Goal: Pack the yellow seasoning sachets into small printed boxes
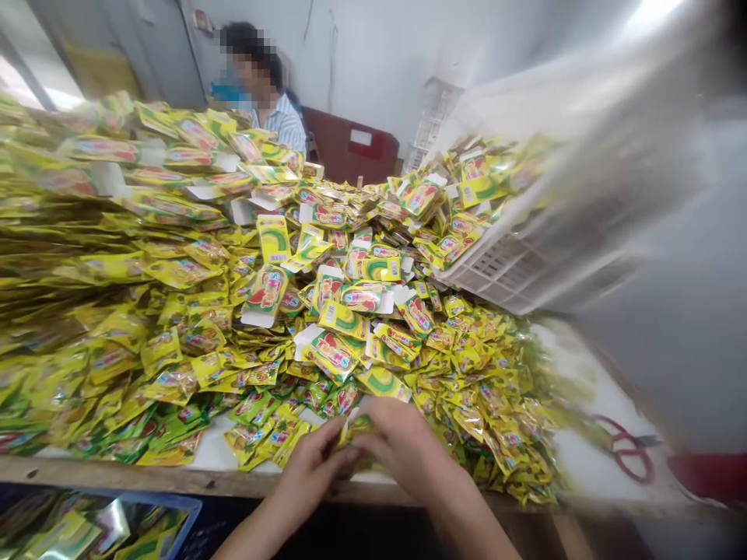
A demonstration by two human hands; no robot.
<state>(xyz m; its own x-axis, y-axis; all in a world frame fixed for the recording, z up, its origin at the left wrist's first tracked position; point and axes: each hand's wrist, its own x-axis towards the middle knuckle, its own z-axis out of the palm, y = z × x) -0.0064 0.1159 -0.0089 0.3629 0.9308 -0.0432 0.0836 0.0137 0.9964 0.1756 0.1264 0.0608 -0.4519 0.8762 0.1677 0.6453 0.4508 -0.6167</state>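
Note:
Both hands meet at the table's front edge, low in the middle of the head view. My left hand (318, 459) has its fingers closed round the left side of a small yellow packet (355, 428). From the right, my right hand (400, 435) closes on the same packet, hiding much of it. Just beyond lie loose flat yellow cartons (330, 354), some with white end flaps open. Small yellow and green sachets (467, 404) are heaped around them.
A white plastic crate (502, 272) tilts at the right, with cartons at its mouth. Red-handled scissors (630, 455) lie on the white tabletop (572, 373). A blue bin (190, 517) with packets stands lower left. Behind the heap is a person (280, 120).

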